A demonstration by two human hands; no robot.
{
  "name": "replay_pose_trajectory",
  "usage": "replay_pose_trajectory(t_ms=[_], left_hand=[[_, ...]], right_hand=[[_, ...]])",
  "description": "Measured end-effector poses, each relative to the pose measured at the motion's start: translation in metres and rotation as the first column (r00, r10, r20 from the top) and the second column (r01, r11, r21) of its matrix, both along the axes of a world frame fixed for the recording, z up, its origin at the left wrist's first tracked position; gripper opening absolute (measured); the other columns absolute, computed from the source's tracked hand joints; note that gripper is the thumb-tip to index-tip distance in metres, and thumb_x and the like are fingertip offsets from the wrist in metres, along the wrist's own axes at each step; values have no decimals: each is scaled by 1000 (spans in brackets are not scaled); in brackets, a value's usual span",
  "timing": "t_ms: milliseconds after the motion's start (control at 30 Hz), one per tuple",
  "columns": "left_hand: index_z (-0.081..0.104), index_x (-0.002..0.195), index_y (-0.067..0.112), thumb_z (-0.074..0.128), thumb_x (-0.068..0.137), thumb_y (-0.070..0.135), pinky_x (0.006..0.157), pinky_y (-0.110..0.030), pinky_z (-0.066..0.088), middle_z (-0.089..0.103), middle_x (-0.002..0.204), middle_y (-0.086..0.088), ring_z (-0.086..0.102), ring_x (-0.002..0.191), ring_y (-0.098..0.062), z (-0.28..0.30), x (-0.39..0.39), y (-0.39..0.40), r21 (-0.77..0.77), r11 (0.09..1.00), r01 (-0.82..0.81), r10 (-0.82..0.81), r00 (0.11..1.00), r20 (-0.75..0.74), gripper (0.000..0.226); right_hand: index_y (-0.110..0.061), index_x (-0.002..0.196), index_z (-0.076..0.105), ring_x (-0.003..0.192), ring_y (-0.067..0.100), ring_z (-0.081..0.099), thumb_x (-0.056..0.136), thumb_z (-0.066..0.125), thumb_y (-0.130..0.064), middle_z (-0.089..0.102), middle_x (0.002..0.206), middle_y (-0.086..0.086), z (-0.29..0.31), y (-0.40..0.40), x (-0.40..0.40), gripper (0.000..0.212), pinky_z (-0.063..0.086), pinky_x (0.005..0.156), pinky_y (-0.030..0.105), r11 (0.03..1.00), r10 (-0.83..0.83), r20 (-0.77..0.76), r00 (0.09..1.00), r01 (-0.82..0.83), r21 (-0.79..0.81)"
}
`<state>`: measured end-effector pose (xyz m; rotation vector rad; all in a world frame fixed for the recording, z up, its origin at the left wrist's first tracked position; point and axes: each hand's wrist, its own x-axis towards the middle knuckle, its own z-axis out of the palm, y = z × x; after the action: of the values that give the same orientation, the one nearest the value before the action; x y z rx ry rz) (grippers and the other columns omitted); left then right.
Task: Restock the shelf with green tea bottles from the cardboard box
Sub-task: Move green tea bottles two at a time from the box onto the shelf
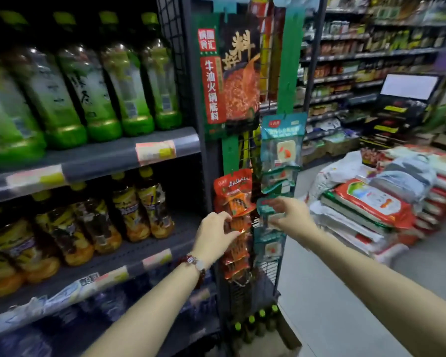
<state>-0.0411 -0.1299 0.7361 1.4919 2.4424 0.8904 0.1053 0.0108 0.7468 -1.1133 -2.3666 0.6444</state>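
Observation:
Several green tea bottles (pixel 95 91) stand in a row on the upper grey shelf (pixel 108 153) at the left. At the bottom, a cardboard box (pixel 285 341) on the floor holds a few bottles with green caps (pixel 251 319). My left hand (pixel 214 237) reaches to the rack at the shelf's end, its fingers on a hanging red snack packet (pixel 238 202). My right hand (pixel 291 215) pinches a hanging teal snack packet (pixel 268 210) beside it. Neither hand holds a bottle.
Yellow-labelled tea bottles (pixel 129 212) fill the shelf below. A wire end rack (pixel 268 269) carries hanging packets and a large hotpot-base pack (pixel 232 73). Stacked rice bags (pixel 371 202) lie on the floor at right, with more store shelves (pixel 345 73) behind.

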Motion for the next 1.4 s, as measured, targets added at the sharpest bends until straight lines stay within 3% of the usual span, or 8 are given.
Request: replay_pose_trajectory(t_ms=[167, 400, 600, 700, 867, 1033, 1167, 1400], left_hand=[[61, 113, 16, 67, 82, 35, 88, -32, 44, 62, 110, -7, 56, 107, -23, -71, 20, 18, -71, 996, 61, -58, 997, 44, 37], [63, 108, 20, 69, 80, 34, 84, -28, 44, 64, 108, -4, 58, 103, -21, -198, 23, 60, -102, 992, 79, -67, 991, 115, 33], [65, 107, 19, 71, 79, 34, 76, -18, 39, 64, 103, -3, 60, 95, -16, -335, 27, 93, -87, 992, 95, -82, 986, 147, 32], [63, 111, 18, 69, 81, 35, 81, -21, 45, 62, 107, -2, 59, 97, -15, -411, 30, 104, -106, 988, 115, -96, 981, 170, 35], [62, 113, 17, 69, 81, 36, 81, -23, 47, 61, 104, -2, 58, 95, -15, -534, 30, 109, -142, 984, 108, -77, 975, 207, 37], [65, 106, 18, 72, 78, 34, 82, -29, 51, 63, 100, -3, 61, 93, -17, -640, 23, 110, -126, 989, 82, -48, 967, 249, 33], [65, 106, 18, 72, 78, 32, 78, -25, 49, 65, 100, -4, 60, 92, -17, -695, 21, 112, -152, 987, 56, -15, 966, 258, 32], [61, 116, 15, 70, 81, 28, 90, -28, 50, 62, 112, -6, 59, 104, -19, -741, 19, 129, -213, 977, -25, 92, 946, 310, 39]], right_hand=[[-7, 112, 65, 101, 23, 65, 76, 74, -12, 70, 111, 9, -67, 16, 31, 37, 41, 75, 21, 991, -103, 53, 993, 107, -83], [-6, 116, 64, 107, 21, 62, 75, 76, -11, 68, 115, 10, -198, 44, 37, 43, 46, 91, 27, 969, -135, 79, 988, 149, -197], [-9, 117, 63, 109, 21, 62, 77, 75, -13, 67, 118, 8, -337, 73, 26, 42, 49, 95, 31, 968, -108, 116, 987, 131, -214], [-10, 115, 64, 108, 21, 62, 77, 76, -17, 68, 116, 8, -415, 83, 26, 41, 50, 95, 34, 971, -89, 142, 986, 118, -210], [-13, 113, 65, 100, 17, 61, 79, 73, -19, 68, 111, 4, -542, 86, 32, 36, 42, 78, 19, 969, -43, 171, 984, 83, -232], [-13, 106, 66, 102, 23, 62, 75, 74, -16, 70, 107, 5, -642, 82, 33, 32, 50, 87, 32, 976, -46, 178, 983, 82, -201], [-9, 108, 66, 100, 25, 63, 75, 73, -15, 70, 107, 8, -692, 79, 31, 34, 43, 78, 24, 967, -51, 212, 976, 101, -234], [-15, 115, 63, 107, 21, 61, 79, 72, -17, 67, 115, 4, -741, 102, 17, 37, 43, 82, 21, 951, -3, 252, 968, 81, -297]])
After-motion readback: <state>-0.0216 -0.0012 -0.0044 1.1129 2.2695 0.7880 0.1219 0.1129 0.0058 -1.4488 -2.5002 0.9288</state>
